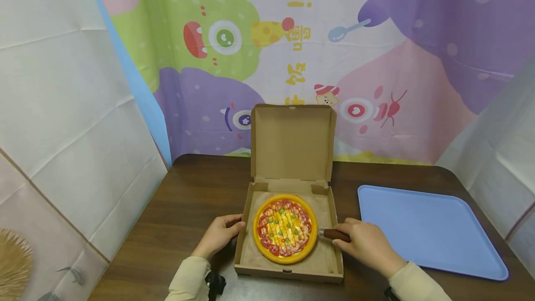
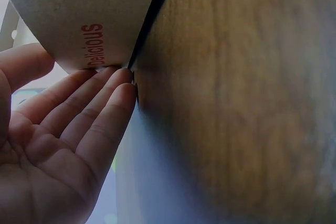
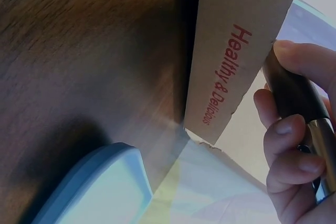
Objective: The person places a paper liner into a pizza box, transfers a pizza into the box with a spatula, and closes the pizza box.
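A round toy pizza (image 1: 284,229) with a yellow rim and red, yellow and green toppings lies inside an open cardboard pizza box (image 1: 288,273). My left hand (image 1: 219,235) rests on the box's left wall. In the left wrist view, its nearly straight fingers (image 2: 100,124) touch the printed side near the table, the thumb by the upper edge. My right hand (image 1: 365,243) grips a dark wooden handle (image 1: 337,235) above the box's right wall. A silver metal end points at the pizza's rim; the tool's head is hidden, so its kind cannot be told.
A blue tray (image 1: 430,233) lies on the brown wooden table (image 1: 200,194), right of the box. The box lid (image 1: 292,143) stands upright at the back. Behind it hangs a cartoon-print curtain (image 1: 309,59). A woven straw item (image 1: 14,264) shows at far left.
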A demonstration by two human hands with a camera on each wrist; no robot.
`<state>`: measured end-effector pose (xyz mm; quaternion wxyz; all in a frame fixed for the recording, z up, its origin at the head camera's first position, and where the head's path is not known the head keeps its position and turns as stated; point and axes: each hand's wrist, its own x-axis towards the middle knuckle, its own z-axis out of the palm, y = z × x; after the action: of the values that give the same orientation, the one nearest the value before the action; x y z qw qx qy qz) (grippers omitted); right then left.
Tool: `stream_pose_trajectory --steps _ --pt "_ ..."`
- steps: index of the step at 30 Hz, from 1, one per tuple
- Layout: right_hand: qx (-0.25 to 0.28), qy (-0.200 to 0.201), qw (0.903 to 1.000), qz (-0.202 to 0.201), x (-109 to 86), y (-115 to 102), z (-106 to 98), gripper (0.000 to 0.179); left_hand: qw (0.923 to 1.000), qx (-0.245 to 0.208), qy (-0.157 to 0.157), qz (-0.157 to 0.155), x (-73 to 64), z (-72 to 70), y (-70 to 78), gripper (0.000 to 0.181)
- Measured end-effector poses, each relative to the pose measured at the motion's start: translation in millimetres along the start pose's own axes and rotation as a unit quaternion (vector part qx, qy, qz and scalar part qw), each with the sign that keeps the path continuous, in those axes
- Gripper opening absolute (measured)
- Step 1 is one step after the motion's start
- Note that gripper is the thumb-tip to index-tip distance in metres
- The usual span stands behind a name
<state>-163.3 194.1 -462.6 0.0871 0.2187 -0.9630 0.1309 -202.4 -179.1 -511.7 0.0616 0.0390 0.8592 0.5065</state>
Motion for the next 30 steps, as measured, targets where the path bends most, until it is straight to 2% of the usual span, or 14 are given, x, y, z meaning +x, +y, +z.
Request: stream_pose_trajectory --steps 15,30 --pt "-0.049 0.026 0.9984 0.005 -2.1 -6.7 0.9 0.027 1.0000 0.003 0.001 -0.006 0.2 0.5 -0.6 0.034" --pt "-0.067 0.068 0.9952 -0.021 -3.4 -4.7 4.7 0.028 1.0000 -0.008 0.001 0.002 0.0 0.7 0.5 0.034"
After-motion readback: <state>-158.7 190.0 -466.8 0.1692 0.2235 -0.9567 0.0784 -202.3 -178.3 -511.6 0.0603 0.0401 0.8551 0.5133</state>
